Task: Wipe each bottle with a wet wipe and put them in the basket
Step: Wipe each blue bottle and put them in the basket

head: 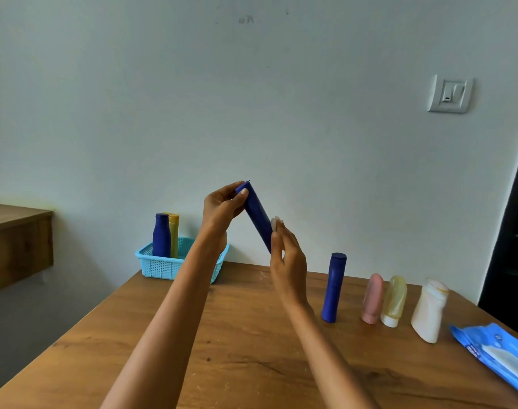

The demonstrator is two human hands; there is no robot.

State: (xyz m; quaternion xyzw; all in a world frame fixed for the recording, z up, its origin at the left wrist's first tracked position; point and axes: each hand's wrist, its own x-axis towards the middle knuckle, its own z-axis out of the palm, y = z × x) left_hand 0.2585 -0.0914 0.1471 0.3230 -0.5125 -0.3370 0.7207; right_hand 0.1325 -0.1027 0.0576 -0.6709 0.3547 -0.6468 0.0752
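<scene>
A long dark blue bottle point(256, 215) is held tilted in the air above the table. My left hand point(220, 208) grips its upper end with fingers and thumb. My right hand point(287, 258) presses a small white wet wipe point(274, 223) against the bottle's lower part. The light blue basket point(163, 265) stands at the table's back left and holds a dark blue bottle point(161, 236) and a yellow bottle point(174, 234), both upright. On the table to the right stand another dark blue bottle point(334, 287), a pink one point(373, 298), a pale yellow one point(394, 301) and a white one point(430, 309).
A blue pack of wet wipes point(493, 354) lies at the table's right edge. The wooden table point(237, 349) backs onto a pale wall with a light switch point(450, 94). A wooden shelf point(16, 240) juts out at the left; a dark doorway point(514, 231) is at the right.
</scene>
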